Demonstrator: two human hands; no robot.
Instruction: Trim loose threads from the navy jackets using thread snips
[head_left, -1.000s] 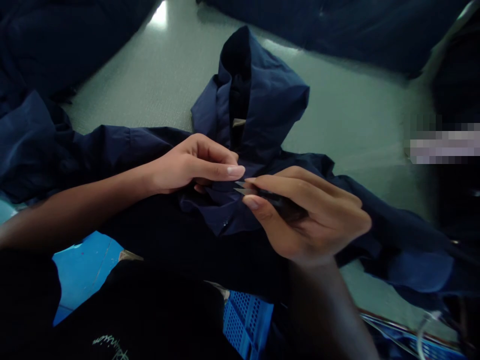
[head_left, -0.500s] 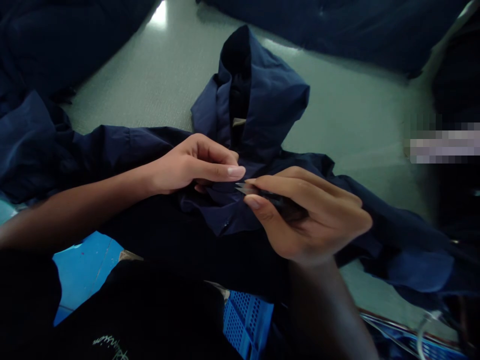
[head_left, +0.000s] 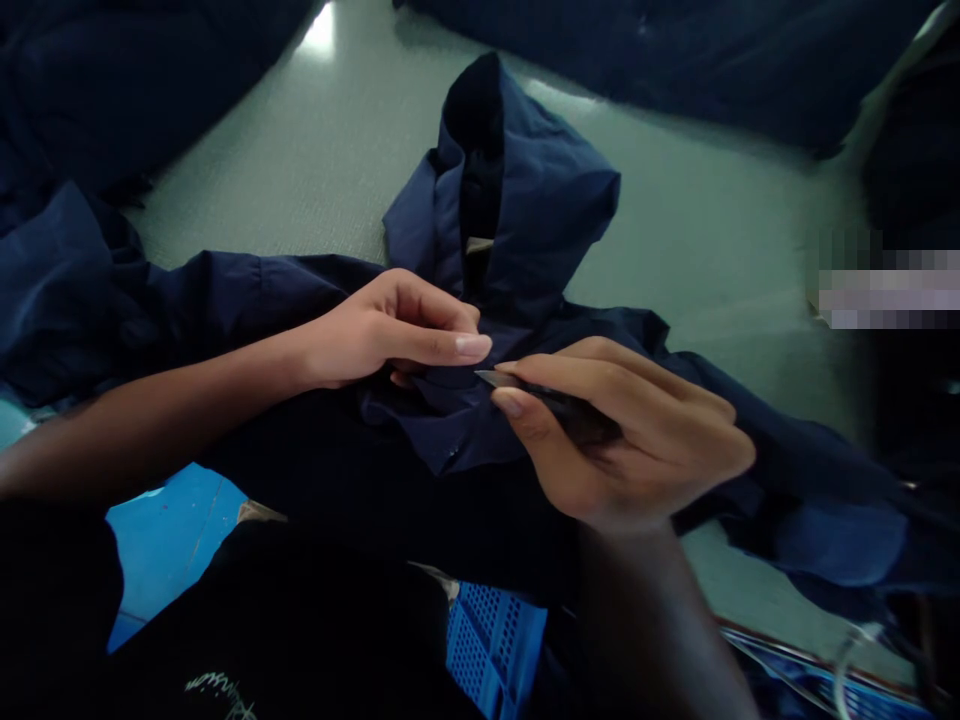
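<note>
A dark blue hooded jacket (head_left: 555,190) lies spread across the table, hood pointing away from me and sleeves out to both sides. My left hand (head_left: 390,325) is closed in a pinch on the jacket's fabric just below the hood; its thumb lies on top. In my right hand (head_left: 630,430) is a pair of thread snips (head_left: 495,379), mostly hidden by the fingers. Their pointed metal tips are together and face my left thumb, a short way from it, over the jacket front. Whether a thread lies at the tips is too small to see.
More dark blue garments (head_left: 135,90) are heaped at the far left, with others (head_left: 675,60) along the table's far side. The pale green table (head_left: 697,230) shows between them. Below its near edge stands a blue plastic basket (head_left: 495,645).
The snips' blades, slightly apart before, have come together. My right hand has shifted a little to the right; my left hand holds its place.
</note>
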